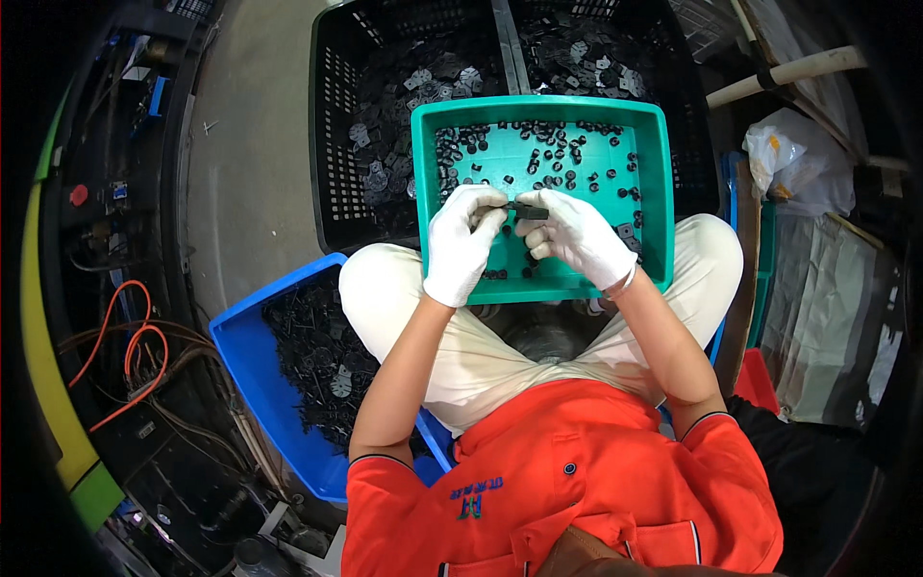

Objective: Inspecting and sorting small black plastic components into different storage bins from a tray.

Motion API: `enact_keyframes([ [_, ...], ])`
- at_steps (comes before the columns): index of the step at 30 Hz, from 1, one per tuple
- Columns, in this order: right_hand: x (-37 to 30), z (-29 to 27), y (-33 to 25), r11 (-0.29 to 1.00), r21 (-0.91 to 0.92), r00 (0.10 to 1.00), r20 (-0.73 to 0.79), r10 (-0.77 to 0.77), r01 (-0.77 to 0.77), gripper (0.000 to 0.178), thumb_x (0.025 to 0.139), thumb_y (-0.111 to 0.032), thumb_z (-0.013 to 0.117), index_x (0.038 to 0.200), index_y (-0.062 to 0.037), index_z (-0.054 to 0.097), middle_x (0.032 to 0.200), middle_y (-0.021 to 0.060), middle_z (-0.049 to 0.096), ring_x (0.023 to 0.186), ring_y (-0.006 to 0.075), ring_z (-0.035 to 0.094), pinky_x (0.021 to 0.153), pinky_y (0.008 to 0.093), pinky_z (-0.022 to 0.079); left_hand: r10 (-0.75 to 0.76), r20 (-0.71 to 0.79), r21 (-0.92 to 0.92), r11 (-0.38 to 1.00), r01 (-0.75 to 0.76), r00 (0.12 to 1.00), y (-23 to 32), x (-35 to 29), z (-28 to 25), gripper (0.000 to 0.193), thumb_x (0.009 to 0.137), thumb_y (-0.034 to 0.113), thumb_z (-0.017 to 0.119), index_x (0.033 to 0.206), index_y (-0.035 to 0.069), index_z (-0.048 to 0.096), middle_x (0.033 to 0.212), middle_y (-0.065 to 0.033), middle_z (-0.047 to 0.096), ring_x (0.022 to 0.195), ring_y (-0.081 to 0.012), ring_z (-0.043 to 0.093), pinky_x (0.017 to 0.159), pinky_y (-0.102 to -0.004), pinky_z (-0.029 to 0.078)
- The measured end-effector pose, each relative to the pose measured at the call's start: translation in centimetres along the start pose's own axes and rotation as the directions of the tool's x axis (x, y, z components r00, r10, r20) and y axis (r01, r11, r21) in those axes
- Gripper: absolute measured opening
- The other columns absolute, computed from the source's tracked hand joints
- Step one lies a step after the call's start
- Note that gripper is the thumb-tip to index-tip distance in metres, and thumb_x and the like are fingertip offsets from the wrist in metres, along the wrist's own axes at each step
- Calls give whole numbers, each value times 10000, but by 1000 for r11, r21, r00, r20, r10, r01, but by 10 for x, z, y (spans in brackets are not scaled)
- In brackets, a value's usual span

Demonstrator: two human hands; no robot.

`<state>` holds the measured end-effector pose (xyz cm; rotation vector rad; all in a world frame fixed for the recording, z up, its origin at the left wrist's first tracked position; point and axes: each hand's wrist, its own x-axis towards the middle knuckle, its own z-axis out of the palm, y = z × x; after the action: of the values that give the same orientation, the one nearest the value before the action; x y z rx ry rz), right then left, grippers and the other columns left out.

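Both my hands wear white gloves and meet above the green tray (pixel 538 293). Between them is a small dark flat part (pixel 531 212), partly hidden by the fingers. My left hand (pixel 461 245) pinches its left end with thumb and forefinger. My right hand (pixel 579 236) grips its right side, the other fingers curled in. Many small black round pieces (pixel 553 168) are scattered over the tray's floor, most of them towards its far side. A few flat dark plates (pixel 627 234) lie by the tray's right wall.
Beyond the tray stand black perforated crates (pixel 327 144) heaped with dark flat plates. A blue bin (pixel 288 442) of black parts is at my left. Machinery with an orange hose (pixel 130 356) lines the far left. Plastic bags (pixel 798 159) hang at the right, above a red container (pixel 757 385).
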<state>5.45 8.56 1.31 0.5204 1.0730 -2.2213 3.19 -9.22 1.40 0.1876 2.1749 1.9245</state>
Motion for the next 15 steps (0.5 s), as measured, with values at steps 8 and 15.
enact_keyframes([
  [8, -26, 16, -10, 709, -630, 852, -138, -505, 318, 275, 890, -225, 548, 1085, -34, 579, 938, 32, 584, 758, 73, 536, 625, 225, 449, 36, 210, 267, 959, -93, 977, 25, 5, -1, 180, 843, 36, 576, 1014, -14, 605, 872, -20, 600, 729, -64, 534, 658, -194, 439],
  [15, -26, 7, -7, 914, -195, 886, -242, -396, 356, 280, 903, -134, 538, 1126, 34, 521, 973, 110, 602, 856, 184, 638, 717, 273, 531, -230, 3, -144, 963, 228, 973, 31, 8, 4, 231, 881, 113, 543, 1070, -12, 585, 939, -67, 623, 759, -87, 553, 663, -209, 463],
])
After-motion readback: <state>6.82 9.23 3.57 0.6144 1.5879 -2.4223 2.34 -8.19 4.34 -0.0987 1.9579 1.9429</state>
